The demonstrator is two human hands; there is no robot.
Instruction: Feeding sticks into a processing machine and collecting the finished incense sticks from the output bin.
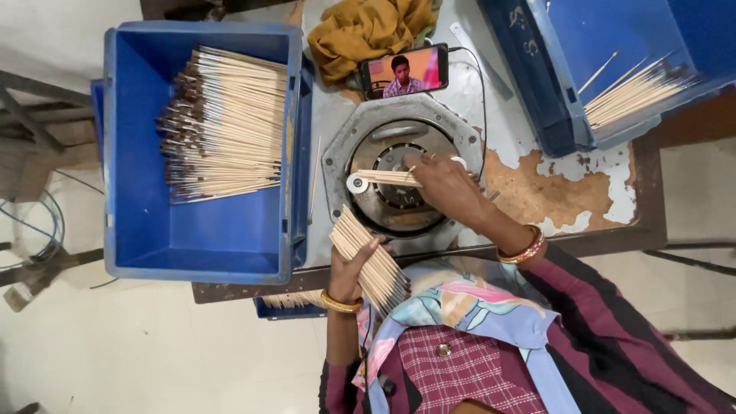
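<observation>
Thin wooden sticks [369,257] are being held as a fanned bundle in the left hand [346,277], low in the middle of the frame, its grip clamped around them. At far left, a blue crate [138,222] is holding a heap of finished sticks [226,126]. Moving right, the right hand [445,184] is pressing a few sticks [387,178] flat onto the round metal machine [399,172] at centre, fingers closed down on them. This looks like the feeding step; a further stick would have to be drawn from the bundle and lined up with the small white roller [357,183]. Above, a phone [404,70] is leaning against a mustard cloth [368,31]. At upper right, another blue crate [606,46] is holding sticks on the chipped worktop [560,192].
</observation>
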